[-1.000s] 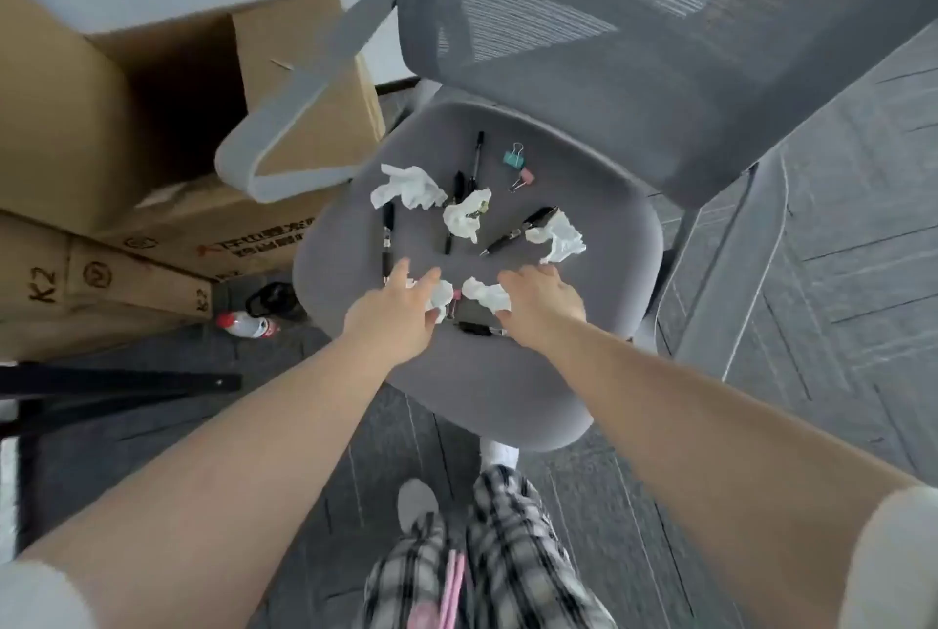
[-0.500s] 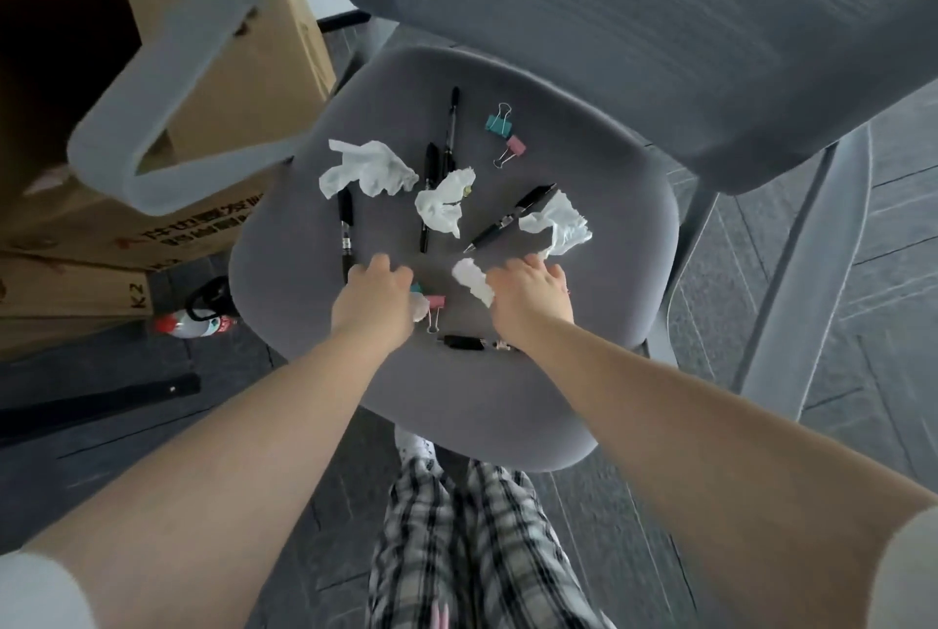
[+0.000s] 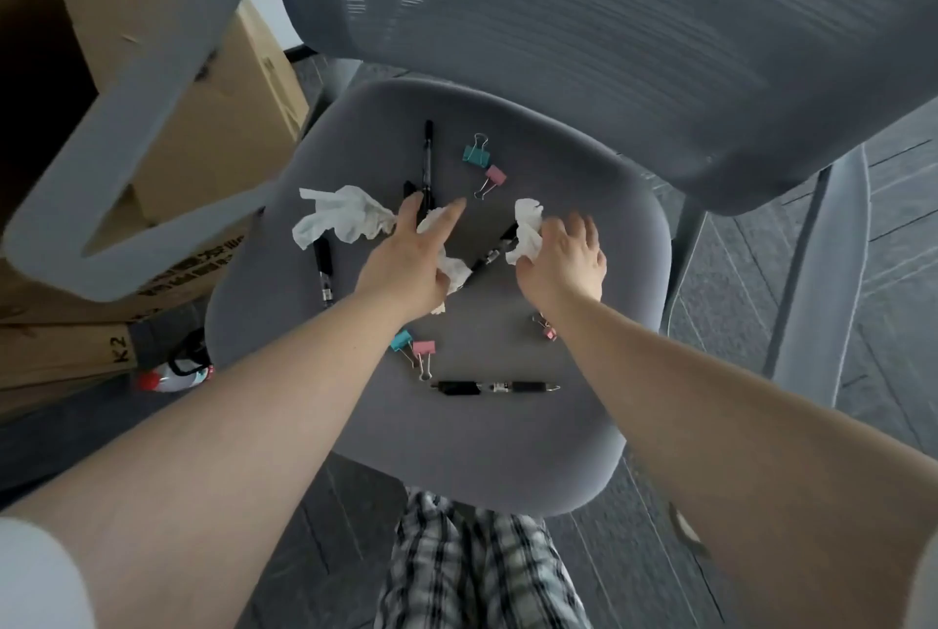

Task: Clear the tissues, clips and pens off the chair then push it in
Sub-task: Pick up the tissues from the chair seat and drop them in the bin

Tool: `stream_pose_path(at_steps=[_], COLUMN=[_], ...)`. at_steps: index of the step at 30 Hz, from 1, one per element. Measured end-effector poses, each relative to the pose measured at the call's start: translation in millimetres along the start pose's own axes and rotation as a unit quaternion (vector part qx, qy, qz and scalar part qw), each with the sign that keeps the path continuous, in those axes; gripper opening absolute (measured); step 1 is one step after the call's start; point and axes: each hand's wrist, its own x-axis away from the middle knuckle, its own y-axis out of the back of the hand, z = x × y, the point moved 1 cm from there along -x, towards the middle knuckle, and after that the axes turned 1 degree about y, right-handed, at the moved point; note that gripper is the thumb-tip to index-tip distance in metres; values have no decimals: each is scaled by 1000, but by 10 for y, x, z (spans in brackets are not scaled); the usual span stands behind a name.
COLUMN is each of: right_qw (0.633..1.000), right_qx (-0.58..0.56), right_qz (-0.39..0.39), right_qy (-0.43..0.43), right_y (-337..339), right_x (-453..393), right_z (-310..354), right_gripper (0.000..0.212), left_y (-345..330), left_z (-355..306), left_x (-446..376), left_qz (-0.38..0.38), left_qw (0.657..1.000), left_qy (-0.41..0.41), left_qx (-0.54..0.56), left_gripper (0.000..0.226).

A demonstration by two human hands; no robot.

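Tissues first, prob. bc they crush into a fist: right hand (image 3: 561,260) fingers clamped on one (image 3: 525,232) mid-chair (image 3: 583,451); left hand (image 3: 408,268) clutches another, index finger and thumb apart. Pens, clips remain on seat.

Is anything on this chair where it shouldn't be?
Yes. The grey chair seat is littered with desk clutter: crumpled tissues, black pens lying at all angles, and pink and teal binder clips. The left hand and right hand are gathering tissues.
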Motion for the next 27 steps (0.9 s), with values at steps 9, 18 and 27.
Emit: stream_pose_path(at_steps=[9,18,27], right_qw=[999,992,989], right_qx=[-16,-80,-10], right_qz=[-34,-35,8], right_qy=[31,97,149], right_y=[-4,87,-198], right_x=[45,22,50], right_z=[85,581,828], right_gripper=[30,50,47], left_y=[-73,329,190], left_z=[148,570,848], left_x=[-29,39,-248], left_qz=[-83,-123,-6], left_qw=[995,986,985], left_qy=[-49,104,174], left_qx=[19,28,-4], left_gripper=[13,56,37])
